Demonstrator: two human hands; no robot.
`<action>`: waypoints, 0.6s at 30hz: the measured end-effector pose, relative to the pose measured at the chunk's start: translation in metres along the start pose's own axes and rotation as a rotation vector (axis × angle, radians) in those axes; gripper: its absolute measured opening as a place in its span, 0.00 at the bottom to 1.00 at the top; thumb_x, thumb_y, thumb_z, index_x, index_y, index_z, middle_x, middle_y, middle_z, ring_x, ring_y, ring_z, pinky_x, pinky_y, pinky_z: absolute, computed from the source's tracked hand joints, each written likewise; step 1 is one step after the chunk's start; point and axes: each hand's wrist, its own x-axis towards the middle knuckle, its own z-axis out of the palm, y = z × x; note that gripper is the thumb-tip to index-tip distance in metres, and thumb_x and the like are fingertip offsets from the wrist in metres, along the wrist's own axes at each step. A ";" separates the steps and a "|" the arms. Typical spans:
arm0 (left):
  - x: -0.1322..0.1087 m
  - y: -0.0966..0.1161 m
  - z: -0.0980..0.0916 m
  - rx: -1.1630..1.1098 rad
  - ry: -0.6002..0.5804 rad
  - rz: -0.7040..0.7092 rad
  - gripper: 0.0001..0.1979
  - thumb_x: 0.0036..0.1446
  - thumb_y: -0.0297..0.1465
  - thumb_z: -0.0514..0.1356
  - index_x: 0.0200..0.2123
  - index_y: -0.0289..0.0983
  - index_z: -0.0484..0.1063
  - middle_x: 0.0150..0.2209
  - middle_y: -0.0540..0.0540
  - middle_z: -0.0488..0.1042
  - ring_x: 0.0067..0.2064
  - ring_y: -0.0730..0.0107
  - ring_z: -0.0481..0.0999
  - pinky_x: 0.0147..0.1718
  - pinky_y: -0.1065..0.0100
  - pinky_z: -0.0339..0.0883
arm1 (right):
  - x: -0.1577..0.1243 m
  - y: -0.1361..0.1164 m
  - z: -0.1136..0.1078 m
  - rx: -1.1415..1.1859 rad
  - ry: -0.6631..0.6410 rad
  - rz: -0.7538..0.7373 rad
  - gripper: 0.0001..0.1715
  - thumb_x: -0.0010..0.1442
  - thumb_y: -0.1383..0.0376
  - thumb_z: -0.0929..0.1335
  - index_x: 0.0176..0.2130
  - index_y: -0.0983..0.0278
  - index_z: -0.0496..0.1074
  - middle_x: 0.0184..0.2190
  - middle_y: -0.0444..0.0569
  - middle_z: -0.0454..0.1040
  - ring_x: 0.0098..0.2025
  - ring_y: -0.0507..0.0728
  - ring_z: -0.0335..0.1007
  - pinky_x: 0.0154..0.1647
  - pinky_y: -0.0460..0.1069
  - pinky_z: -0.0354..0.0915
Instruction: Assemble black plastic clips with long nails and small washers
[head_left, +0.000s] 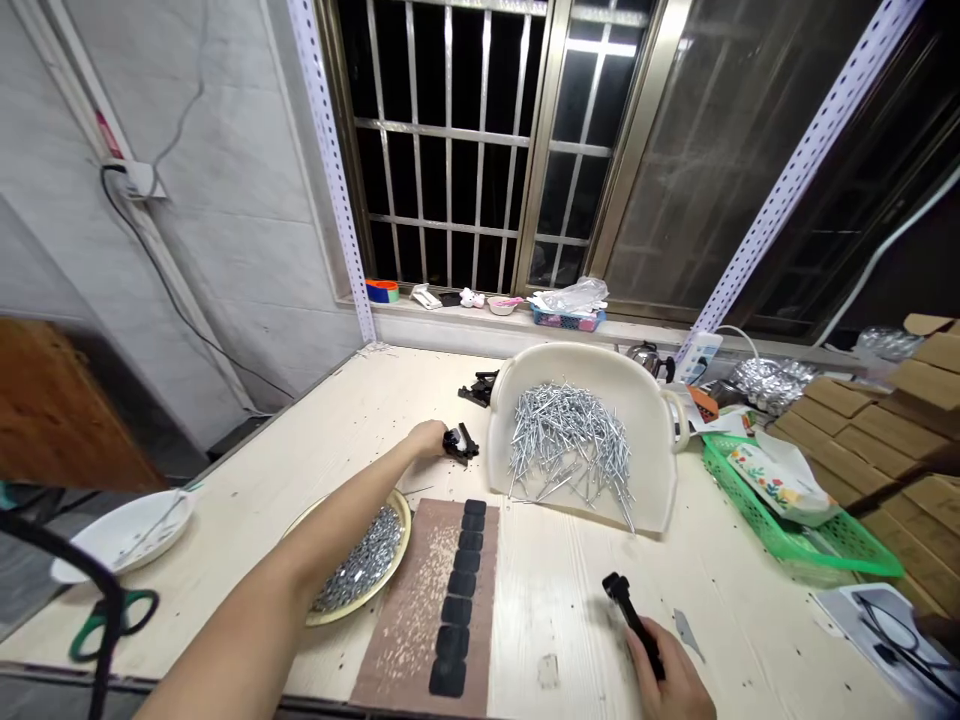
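Observation:
My left hand (429, 438) reaches across the table, its fingers closed at a small black part (460, 443) left of the white scoop-shaped tray (652, 480). Long silver pins (570, 430) are heaped in that tray. At the lower right my right hand (667, 672) grips a black bar-like piece (636, 625), whose wider end points up and left. Under my left forearm stands a yellow-rimmed bowl (407, 520) of small metal pieces. A brown board (409, 610) bears a column of black pads (461, 585). More black parts (478, 388) lie behind, beside the tray.
Green-handled scissors (112, 622) and a white dish (124, 535) are at the left. To the right are a green basket (802, 510), stacked cardboard boxes (892, 450) and a white tray with a cable (885, 640). A grey scrap (686, 632) lies near my right hand.

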 end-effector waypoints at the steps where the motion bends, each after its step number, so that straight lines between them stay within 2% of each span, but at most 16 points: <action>1: -0.008 0.001 0.000 -0.033 0.034 -0.008 0.09 0.36 0.32 0.65 0.24 0.35 0.72 0.34 0.40 0.75 0.43 0.55 0.72 0.39 0.66 0.63 | 0.001 0.004 -0.001 -0.008 -0.028 -0.035 0.31 0.56 0.43 0.56 0.38 0.63 0.69 0.36 0.52 0.75 0.39 0.60 0.72 0.32 0.49 0.67; 5: -0.035 0.012 -0.006 -0.229 0.144 -0.032 0.10 0.33 0.33 0.65 0.23 0.36 0.71 0.34 0.40 0.76 0.44 0.53 0.72 0.39 0.66 0.64 | 0.002 0.016 -0.005 -0.032 -0.106 -0.067 0.28 0.57 0.45 0.57 0.40 0.63 0.69 0.39 0.54 0.74 0.40 0.61 0.71 0.33 0.50 0.66; 9: -0.069 0.043 -0.009 -0.535 0.213 -0.003 0.14 0.42 0.37 0.62 0.30 0.33 0.71 0.32 0.41 0.76 0.37 0.58 0.75 0.34 0.65 0.67 | 0.002 0.006 -0.009 0.097 -0.157 0.035 0.26 0.56 0.47 0.59 0.40 0.64 0.69 0.39 0.54 0.73 0.40 0.62 0.70 0.35 0.51 0.65; 11: -0.095 0.070 -0.001 -0.695 0.223 0.036 0.18 0.46 0.39 0.59 0.37 0.32 0.69 0.34 0.40 0.76 0.34 0.62 0.76 0.31 0.65 0.69 | 0.006 -0.014 -0.011 0.276 -0.213 0.105 0.25 0.55 0.48 0.61 0.39 0.64 0.69 0.36 0.53 0.73 0.37 0.60 0.69 0.34 0.50 0.65; 14: -0.139 0.116 0.024 -0.910 0.179 0.078 0.18 0.47 0.40 0.59 0.37 0.32 0.68 0.32 0.40 0.76 0.32 0.63 0.77 0.29 0.65 0.71 | 0.016 -0.059 -0.012 0.567 -0.247 0.149 0.22 0.54 0.50 0.64 0.37 0.65 0.69 0.33 0.50 0.73 0.35 0.57 0.68 0.35 0.48 0.63; 16: -0.166 0.145 0.044 -1.361 0.135 0.010 0.19 0.41 0.37 0.64 0.34 0.31 0.68 0.31 0.40 0.76 0.31 0.60 0.77 0.27 0.63 0.71 | 0.024 -0.089 -0.010 0.706 -0.237 0.150 0.20 0.53 0.51 0.66 0.36 0.65 0.69 0.32 0.48 0.72 0.33 0.55 0.66 0.34 0.47 0.62; 18: -0.186 0.169 0.062 -1.662 0.137 -0.050 0.19 0.35 0.32 0.68 0.32 0.31 0.68 0.29 0.42 0.75 0.30 0.62 0.77 0.29 0.63 0.71 | 0.030 -0.112 -0.007 0.821 -0.241 0.148 0.18 0.52 0.53 0.66 0.35 0.65 0.69 0.30 0.47 0.71 0.30 0.53 0.65 0.31 0.46 0.62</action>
